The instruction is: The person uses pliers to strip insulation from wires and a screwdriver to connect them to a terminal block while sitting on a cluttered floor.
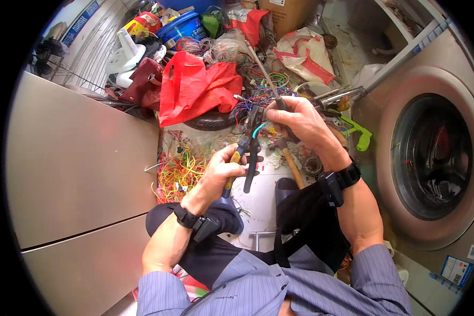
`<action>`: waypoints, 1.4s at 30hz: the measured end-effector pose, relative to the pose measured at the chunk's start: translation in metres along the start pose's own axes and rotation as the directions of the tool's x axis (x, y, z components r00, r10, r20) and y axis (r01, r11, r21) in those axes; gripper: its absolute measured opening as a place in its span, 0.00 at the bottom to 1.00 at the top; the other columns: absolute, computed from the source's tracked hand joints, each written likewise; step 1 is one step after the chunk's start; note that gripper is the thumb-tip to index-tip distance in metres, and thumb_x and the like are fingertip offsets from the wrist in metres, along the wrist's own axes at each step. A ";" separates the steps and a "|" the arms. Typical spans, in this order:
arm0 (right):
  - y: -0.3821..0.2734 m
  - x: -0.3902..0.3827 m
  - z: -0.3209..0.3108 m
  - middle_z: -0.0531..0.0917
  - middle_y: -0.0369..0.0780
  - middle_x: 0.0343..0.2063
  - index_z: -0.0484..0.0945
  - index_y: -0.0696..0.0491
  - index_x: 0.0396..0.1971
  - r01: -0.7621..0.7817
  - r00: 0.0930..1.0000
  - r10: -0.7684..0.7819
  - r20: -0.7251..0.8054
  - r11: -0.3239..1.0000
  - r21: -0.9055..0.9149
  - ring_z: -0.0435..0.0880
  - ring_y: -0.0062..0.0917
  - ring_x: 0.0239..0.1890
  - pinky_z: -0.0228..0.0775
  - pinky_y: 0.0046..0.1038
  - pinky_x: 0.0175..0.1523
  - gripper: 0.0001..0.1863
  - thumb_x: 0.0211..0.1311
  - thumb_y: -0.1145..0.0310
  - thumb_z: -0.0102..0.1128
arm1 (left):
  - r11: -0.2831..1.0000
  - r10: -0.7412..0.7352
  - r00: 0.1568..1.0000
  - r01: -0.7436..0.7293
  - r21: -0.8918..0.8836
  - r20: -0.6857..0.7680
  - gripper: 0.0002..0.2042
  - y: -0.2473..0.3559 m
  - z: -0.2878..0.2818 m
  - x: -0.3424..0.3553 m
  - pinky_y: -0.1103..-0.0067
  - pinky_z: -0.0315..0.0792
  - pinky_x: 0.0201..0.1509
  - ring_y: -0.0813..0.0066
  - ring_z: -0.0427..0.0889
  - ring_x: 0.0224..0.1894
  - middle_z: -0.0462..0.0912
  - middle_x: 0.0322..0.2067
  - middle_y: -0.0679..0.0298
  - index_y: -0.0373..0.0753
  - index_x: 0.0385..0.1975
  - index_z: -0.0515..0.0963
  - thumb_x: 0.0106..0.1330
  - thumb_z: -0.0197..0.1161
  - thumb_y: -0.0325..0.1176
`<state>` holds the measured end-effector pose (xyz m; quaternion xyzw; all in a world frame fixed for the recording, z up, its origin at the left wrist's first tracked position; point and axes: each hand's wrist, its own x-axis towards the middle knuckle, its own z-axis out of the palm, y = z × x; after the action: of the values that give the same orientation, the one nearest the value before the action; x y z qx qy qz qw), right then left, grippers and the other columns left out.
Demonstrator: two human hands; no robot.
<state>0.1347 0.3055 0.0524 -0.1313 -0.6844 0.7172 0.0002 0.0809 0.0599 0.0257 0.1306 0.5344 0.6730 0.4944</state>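
Left hand (218, 167) grips pliers (244, 143), long axis pointing away; head (255, 114) lies just left of right hand (304, 124), which grips screwdriver (280, 103) slanting away-left.

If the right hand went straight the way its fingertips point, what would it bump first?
Probably the dark top of the pliers in the left hand, just left of the right hand. Depth is unclear, so it might miss.

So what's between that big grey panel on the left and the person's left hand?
In the head view, a loose tangle of mostly yellow wires shows between the grey panel and the left hand.
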 end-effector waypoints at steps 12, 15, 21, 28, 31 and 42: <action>0.004 0.006 0.001 0.79 0.31 0.21 0.84 0.58 0.34 0.038 0.998 -0.036 -0.050 0.999 0.030 0.74 0.12 0.21 0.65 0.19 0.26 0.07 0.61 0.70 0.65 | 0.959 0.056 0.995 -0.031 0.280 -0.081 0.19 0.001 -0.003 -0.008 0.84 0.71 0.46 0.84 0.75 0.37 0.81 0.36 0.69 0.34 0.47 0.80 0.53 0.58 0.25; 0.001 0.004 0.000 0.79 0.31 0.21 0.85 0.57 0.35 0.024 1.000 -0.024 -0.008 1.000 -0.015 0.74 0.12 0.21 0.64 0.19 0.25 0.07 0.60 0.71 0.65 | 0.946 0.059 0.994 -0.025 0.323 -0.096 0.18 -0.001 -0.002 -0.011 0.85 0.69 0.40 0.86 0.73 0.33 0.78 0.33 0.72 0.36 0.46 0.80 0.53 0.58 0.25; -0.001 0.000 0.001 0.80 0.31 0.21 0.84 0.57 0.36 0.032 0.999 -0.033 -0.004 0.996 -0.085 0.75 0.12 0.22 0.65 0.19 0.26 0.07 0.60 0.71 0.65 | 0.893 0.130 0.987 -0.076 0.443 -0.093 0.18 -0.002 0.005 -0.011 0.86 0.66 0.34 0.89 0.69 0.30 0.76 0.31 0.75 0.37 0.45 0.81 0.53 0.58 0.26; 0.000 -0.002 0.003 0.81 0.32 0.23 0.83 0.58 0.35 0.159 0.986 -0.162 -0.032 0.984 -0.078 0.77 0.12 0.24 0.69 0.20 0.28 0.05 0.60 0.74 0.66 | 0.894 0.060 0.993 -0.009 0.447 -0.101 0.20 -0.003 0.003 -0.013 0.86 0.69 0.41 0.87 0.72 0.34 0.78 0.34 0.74 0.36 0.49 0.80 0.54 0.58 0.23; 0.009 0.000 0.002 0.81 0.31 0.23 0.83 0.58 0.35 0.263 0.963 -0.268 -0.026 0.957 -0.122 0.77 0.11 0.26 0.70 0.20 0.30 0.05 0.60 0.75 0.67 | 0.896 0.020 0.996 0.019 0.444 -0.082 0.19 0.001 0.005 -0.014 0.87 0.69 0.39 0.88 0.72 0.33 0.78 0.33 0.74 0.36 0.48 0.80 0.54 0.57 0.22; 0.011 -0.001 0.003 0.82 0.33 0.24 0.84 0.59 0.37 0.259 0.963 -0.271 -0.004 0.927 -0.273 0.77 0.12 0.27 0.72 0.21 0.34 0.08 0.59 0.74 0.68 | 0.803 0.083 0.992 -0.012 0.596 -0.091 0.22 -0.004 0.004 -0.018 0.84 0.67 0.32 0.86 0.70 0.29 0.76 0.28 0.72 0.35 0.52 0.78 0.53 0.57 0.25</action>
<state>0.1372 0.3013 0.0423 -0.0513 -0.7868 0.6079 0.0933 0.0946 0.0478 0.0303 0.2539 0.7417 0.4904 0.3806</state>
